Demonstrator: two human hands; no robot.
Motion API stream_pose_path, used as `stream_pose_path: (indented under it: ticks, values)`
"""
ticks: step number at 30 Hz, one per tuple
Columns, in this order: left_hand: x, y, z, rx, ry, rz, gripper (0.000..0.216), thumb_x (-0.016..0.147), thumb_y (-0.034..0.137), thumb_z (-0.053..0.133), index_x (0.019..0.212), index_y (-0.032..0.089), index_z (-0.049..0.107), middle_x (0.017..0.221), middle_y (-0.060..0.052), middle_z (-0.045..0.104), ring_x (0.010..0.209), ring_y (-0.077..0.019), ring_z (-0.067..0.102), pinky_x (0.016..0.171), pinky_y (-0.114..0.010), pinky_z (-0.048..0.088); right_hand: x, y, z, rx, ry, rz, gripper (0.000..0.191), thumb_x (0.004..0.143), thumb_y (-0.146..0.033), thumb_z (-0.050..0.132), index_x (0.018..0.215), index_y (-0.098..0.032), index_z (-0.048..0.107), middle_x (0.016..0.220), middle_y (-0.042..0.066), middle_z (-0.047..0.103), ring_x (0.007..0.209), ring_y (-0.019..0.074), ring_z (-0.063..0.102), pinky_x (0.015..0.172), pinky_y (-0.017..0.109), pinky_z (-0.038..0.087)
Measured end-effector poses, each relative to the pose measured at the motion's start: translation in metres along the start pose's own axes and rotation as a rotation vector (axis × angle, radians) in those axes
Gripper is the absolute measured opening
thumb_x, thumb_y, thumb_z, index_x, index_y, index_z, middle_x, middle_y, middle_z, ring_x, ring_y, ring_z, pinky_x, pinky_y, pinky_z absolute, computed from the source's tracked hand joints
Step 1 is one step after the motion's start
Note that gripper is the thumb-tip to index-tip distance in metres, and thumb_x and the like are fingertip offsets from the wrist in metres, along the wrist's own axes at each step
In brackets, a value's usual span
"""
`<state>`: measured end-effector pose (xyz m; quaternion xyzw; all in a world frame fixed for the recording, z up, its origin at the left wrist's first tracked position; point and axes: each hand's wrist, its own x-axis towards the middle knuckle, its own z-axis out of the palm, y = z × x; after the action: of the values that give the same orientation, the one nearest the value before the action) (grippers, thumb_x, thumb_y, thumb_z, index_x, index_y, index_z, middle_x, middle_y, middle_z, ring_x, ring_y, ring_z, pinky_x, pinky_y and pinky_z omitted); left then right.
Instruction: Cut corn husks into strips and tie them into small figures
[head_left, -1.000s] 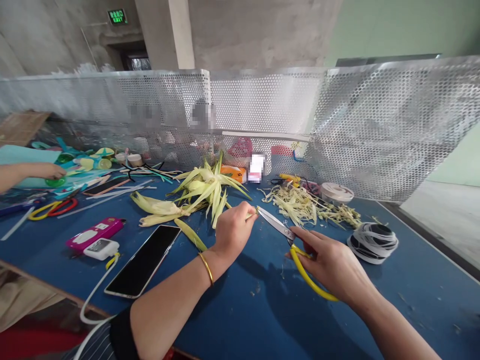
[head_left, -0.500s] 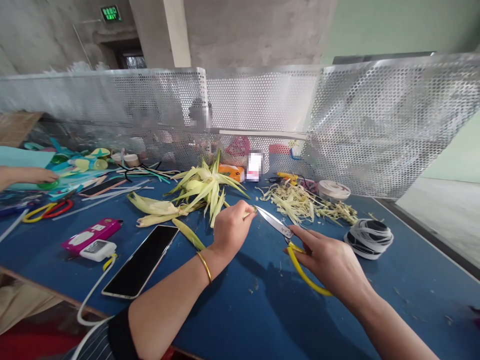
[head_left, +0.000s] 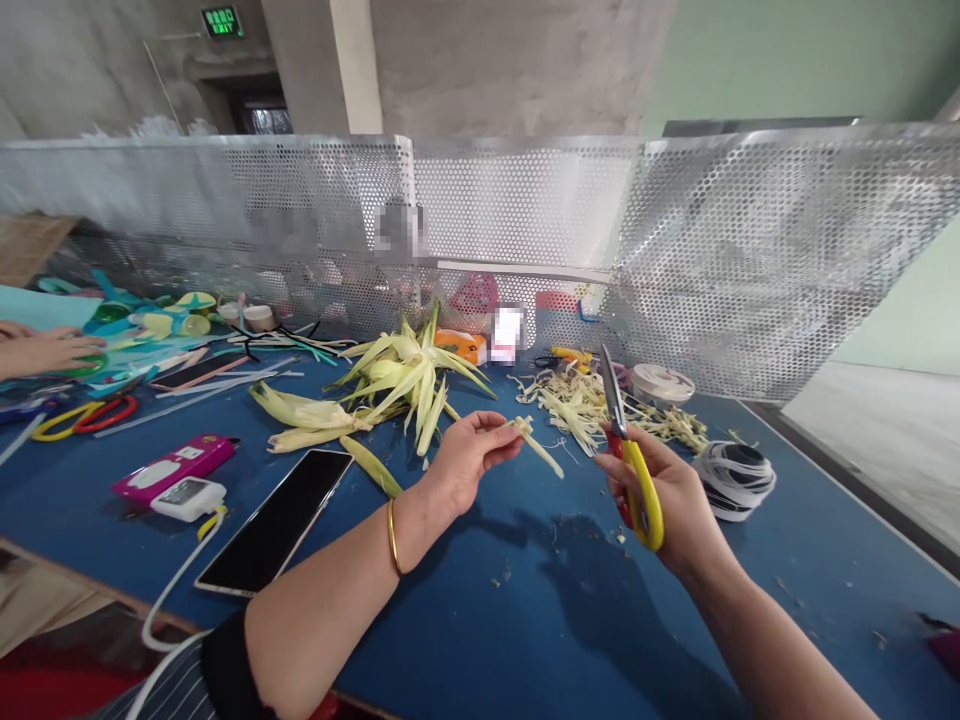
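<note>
My left hand [head_left: 466, 457] pinches a thin pale strip of corn husk [head_left: 541, 448] between thumb and fingers, lifted a little above the blue table [head_left: 525, 620]. My right hand [head_left: 667, 495] grips yellow-handled scissors [head_left: 628, 452], blades together and pointing up, a short way right of the strip. A bunch of green-yellow corn husks [head_left: 397, 385] lies just behind my left hand. A heap of shredded husk strips [head_left: 592, 405] lies behind the scissors.
A black phone [head_left: 277, 520], a pink case [head_left: 174, 465] and a white charger [head_left: 187, 497] with cable lie at the left. A roll of white cord [head_left: 735, 478] sits at the right. Another person's hand [head_left: 45, 350] works at far left. A perforated metal screen [head_left: 750, 250] backs the table.
The scissors swung from lying toward my left hand to pointing upward, away from the strip. My left hand lifted slightly, and the husk strip now hangs free from its fingers.
</note>
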<state>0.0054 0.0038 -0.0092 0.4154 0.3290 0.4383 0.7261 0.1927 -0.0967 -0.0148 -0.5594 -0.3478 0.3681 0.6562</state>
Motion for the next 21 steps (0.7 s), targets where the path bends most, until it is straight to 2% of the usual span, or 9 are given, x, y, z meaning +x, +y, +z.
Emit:
stream_pose_path:
  ticks: [3, 8, 14, 18, 21]
  values:
    - [-0.004, -0.005, 0.003, -0.135, -0.064, -0.106, 0.022, 0.074, 0.007, 0.073, 0.089, 0.015, 0.059, 0.076, -0.003, 0.072, 0.069, -0.0115, 0.07, 0.071, -0.022, 0.057, -0.003, 0.004, 0.005, 0.071, -0.038, 0.046, 0.073, 0.048, -0.041, 0.092, 0.112, -0.021, 0.064, 0.063, -0.005, 0.061, 0.04, 0.0084, 0.045, 0.034, 0.021, 0.032]
    - [-0.01, -0.011, 0.007, -0.2, -0.14, -0.148, 0.021, 0.077, 0.005, 0.071, 0.094, 0.013, 0.064, 0.077, -0.004, 0.073, 0.068, -0.0115, 0.07, 0.069, -0.02, 0.059, -0.005, 0.011, 0.011, 0.103, -0.123, 0.13, 0.064, 0.052, -0.04, 0.09, 0.107, -0.019, 0.065, 0.059, -0.006, 0.058, 0.039, 0.0079, 0.046, 0.033, 0.019, 0.032]
    - [-0.013, -0.017, 0.01, -0.191, -0.109, -0.17, 0.013, 0.078, 0.004, 0.069, 0.088, 0.011, 0.068, 0.076, -0.005, 0.074, 0.068, -0.013, 0.072, 0.066, -0.019, 0.058, -0.008, 0.011, 0.017, 0.069, -0.133, 0.132, 0.061, 0.046, -0.032, 0.093, 0.1, -0.02, 0.068, 0.062, -0.006, 0.061, 0.042, 0.0067, 0.048, 0.039, 0.019, 0.036]
    - [-0.013, -0.019, 0.011, -0.167, -0.087, -0.176, 0.005, 0.082, 0.01, 0.068, 0.087, 0.012, 0.07, 0.076, -0.005, 0.073, 0.07, -0.0145, 0.072, 0.065, -0.022, 0.059, -0.009, 0.011, 0.015, 0.082, -0.172, 0.175, 0.062, 0.053, -0.037, 0.09, 0.108, -0.02, 0.065, 0.054, -0.007, 0.056, 0.039, 0.008, 0.046, 0.037, 0.02, 0.036]
    - [-0.014, -0.019, 0.012, -0.158, -0.061, -0.185, 0.005, 0.082, 0.011, 0.068, 0.086, 0.013, 0.07, 0.077, -0.004, 0.073, 0.071, -0.0145, 0.072, 0.065, -0.022, 0.058, -0.009, 0.013, 0.014, 0.144, -0.222, 0.196, 0.059, 0.058, -0.038, 0.088, 0.108, -0.019, 0.063, 0.059, -0.005, 0.061, 0.041, 0.0088, 0.049, 0.038, 0.021, 0.039]
